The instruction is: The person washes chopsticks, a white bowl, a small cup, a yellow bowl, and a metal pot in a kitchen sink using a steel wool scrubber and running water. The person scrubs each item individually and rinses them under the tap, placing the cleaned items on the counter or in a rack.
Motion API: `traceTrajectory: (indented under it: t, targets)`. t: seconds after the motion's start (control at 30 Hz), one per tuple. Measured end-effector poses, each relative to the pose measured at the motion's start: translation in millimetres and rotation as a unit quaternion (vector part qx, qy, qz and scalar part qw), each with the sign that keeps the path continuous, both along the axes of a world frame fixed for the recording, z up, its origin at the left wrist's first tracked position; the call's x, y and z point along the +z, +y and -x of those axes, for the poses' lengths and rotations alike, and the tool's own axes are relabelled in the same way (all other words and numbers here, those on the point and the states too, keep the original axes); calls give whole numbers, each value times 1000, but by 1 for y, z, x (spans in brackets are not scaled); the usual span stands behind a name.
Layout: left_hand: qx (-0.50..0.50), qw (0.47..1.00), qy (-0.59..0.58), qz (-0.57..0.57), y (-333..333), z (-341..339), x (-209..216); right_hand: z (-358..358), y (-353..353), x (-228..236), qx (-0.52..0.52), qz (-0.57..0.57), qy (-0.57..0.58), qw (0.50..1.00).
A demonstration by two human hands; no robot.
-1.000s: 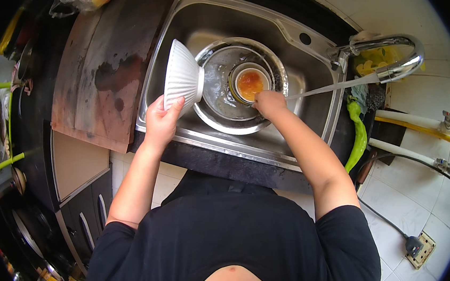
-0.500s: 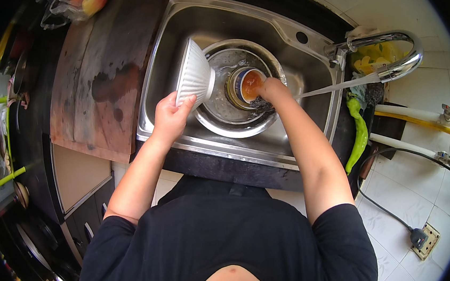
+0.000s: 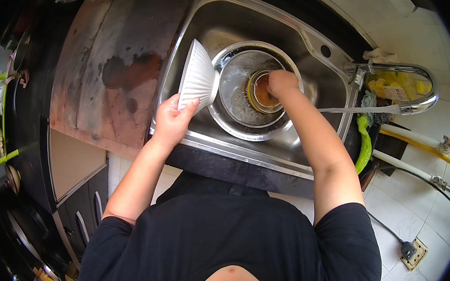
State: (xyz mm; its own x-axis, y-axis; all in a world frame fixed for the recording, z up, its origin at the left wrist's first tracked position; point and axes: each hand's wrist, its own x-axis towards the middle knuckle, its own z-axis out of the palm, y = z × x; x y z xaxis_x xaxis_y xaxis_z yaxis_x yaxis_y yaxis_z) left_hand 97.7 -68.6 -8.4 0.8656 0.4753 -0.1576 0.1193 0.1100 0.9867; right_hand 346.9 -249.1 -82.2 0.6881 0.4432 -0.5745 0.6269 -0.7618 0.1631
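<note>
My left hand point(image 3: 174, 121) grips a white ribbed bowl point(image 3: 197, 77) by its rim, thumb on the outer wall. The bowl is tipped on its side above the left part of the sink point(image 3: 301, 32). Within the sink stands a round metal basin point(image 3: 224, 123) with water in it. A small round bowl point(image 3: 256, 93) with a yellow band and an orange-brown inside sits in the basin. My right hand point(image 3: 284, 84) is curled over this small bowl's right side. Its fingertips reach inside, and whatever they hold is hidden.
Water runs leftward from a curved chrome tap point(image 3: 425, 96) toward my right forearm. A green pepper point(image 3: 364, 144) lies at the sink's right edge, near a yellow bottle point(image 3: 391, 84). On the left is a wet wooden board point(image 3: 93, 104). A plug point(image 3: 408, 249) sits in a wall socket.
The view has shifted, so the sink appears farther right. My right hand has moved farther over the small bowl, covering more of its rim. My left hand still holds the white bowl.
</note>
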Motion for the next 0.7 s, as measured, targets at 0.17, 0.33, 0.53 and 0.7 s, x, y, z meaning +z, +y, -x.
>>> traceTrajectory:
  t: [0.17,0.33,0.53,0.7]
  targets:
    - [-27,1000,13,-2,5,10,6,1,3,43,-37,34,37,998]
    - [-43,999,7,-15,3,8,15,-9,-38,-6,-148,-64,155,975]
    - [-47,999,9,-12,-1,5,11,-7,-39,-8,-462,-168,292,820]
    - [-45,999,10,3,-6,3,2,-2,-34,-13,-403,-92,257,874]
